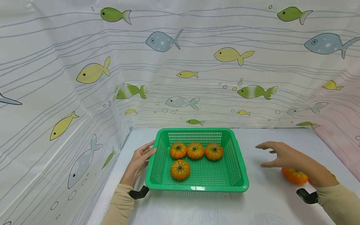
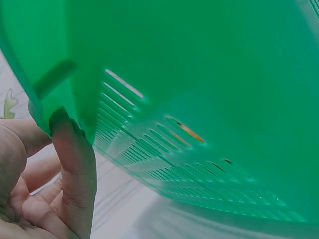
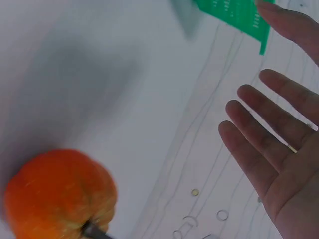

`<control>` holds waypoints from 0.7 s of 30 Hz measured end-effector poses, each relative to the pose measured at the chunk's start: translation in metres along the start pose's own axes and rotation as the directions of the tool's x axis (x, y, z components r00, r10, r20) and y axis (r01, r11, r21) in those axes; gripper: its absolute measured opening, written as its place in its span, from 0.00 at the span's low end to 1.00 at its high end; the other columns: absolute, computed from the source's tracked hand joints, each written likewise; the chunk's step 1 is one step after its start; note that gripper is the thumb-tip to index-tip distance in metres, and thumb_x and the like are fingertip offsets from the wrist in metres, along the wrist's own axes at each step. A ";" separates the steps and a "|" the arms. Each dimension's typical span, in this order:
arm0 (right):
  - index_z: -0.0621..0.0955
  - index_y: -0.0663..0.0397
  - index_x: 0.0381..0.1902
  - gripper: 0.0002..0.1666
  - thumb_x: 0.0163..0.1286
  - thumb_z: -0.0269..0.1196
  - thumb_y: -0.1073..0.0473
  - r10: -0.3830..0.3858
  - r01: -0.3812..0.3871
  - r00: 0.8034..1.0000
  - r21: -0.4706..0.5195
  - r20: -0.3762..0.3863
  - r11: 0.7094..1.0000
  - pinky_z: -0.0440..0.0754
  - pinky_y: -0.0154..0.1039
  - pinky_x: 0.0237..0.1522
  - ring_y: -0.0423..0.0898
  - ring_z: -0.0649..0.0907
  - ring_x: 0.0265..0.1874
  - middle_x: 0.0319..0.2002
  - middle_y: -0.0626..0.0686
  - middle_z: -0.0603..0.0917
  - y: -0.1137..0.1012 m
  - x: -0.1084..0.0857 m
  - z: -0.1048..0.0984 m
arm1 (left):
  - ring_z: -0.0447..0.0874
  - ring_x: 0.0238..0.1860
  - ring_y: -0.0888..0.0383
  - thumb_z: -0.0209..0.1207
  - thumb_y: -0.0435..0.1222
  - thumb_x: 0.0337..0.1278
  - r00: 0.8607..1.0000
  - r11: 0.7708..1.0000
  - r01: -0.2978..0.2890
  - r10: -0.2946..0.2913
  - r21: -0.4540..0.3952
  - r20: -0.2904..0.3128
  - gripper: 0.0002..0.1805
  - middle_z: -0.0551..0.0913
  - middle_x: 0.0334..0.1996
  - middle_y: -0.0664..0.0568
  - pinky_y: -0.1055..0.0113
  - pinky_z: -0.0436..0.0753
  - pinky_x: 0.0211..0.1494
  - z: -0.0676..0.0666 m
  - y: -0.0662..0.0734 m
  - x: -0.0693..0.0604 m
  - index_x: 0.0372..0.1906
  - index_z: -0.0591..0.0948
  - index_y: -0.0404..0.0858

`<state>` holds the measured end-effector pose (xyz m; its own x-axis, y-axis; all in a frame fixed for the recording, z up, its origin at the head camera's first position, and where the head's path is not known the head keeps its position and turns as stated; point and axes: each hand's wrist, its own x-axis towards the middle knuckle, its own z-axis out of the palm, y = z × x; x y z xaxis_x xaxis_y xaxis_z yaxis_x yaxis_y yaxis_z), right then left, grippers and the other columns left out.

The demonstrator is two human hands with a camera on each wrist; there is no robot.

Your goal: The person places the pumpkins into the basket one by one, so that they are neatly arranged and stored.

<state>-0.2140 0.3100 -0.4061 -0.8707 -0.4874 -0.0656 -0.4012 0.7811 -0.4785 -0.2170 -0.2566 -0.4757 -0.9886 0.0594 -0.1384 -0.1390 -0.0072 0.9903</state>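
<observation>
Fish-printed sheeting (image 1: 206, 43) backs the white bench (image 1: 261, 203), where the left hand (image 1: 140, 158) grips the green basket (image 1: 180, 187) by its left rim and should brace it, while the right hand (image 1: 282, 154), released and empty, would best cup the loose pumpkin (image 1: 293, 177) near the bench's right edge.

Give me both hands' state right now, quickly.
Left hand: closed, gripping the green basket at its rim.
Right hand: open, holding nothing.
</observation>
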 end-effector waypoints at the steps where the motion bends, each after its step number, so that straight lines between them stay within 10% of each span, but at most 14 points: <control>1: 0.81 0.57 0.63 0.42 0.57 0.79 0.41 0.008 -0.008 1.000 -0.004 -0.003 1.000 0.88 0.58 0.51 0.63 0.84 0.56 0.60 0.61 0.84 0.004 -0.003 0.001 | 0.88 0.35 0.66 0.62 0.38 0.73 1.000 1.000 0.001 -0.001 0.000 0.000 0.34 0.85 0.40 0.60 0.70 0.89 0.37 0.000 0.000 0.000 0.79 0.65 0.41; 21: 0.81 0.61 0.61 0.43 0.53 0.81 0.43 0.110 -0.112 0.993 -0.077 -0.028 0.991 0.84 0.68 0.49 0.68 0.84 0.51 0.56 0.69 0.83 0.065 -0.046 0.011 | 0.88 0.37 0.65 0.62 0.37 0.73 1.000 1.000 0.000 0.000 -0.001 -0.013 0.34 0.86 0.42 0.59 0.68 0.90 0.39 0.000 0.000 0.000 0.79 0.66 0.41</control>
<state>-0.1965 0.3788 -0.4435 -0.9174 -0.3869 -0.0932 -0.3214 0.8584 -0.3997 -0.2165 -0.2563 -0.4756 -0.9893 0.0466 -0.1385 -0.1391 -0.0081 0.9903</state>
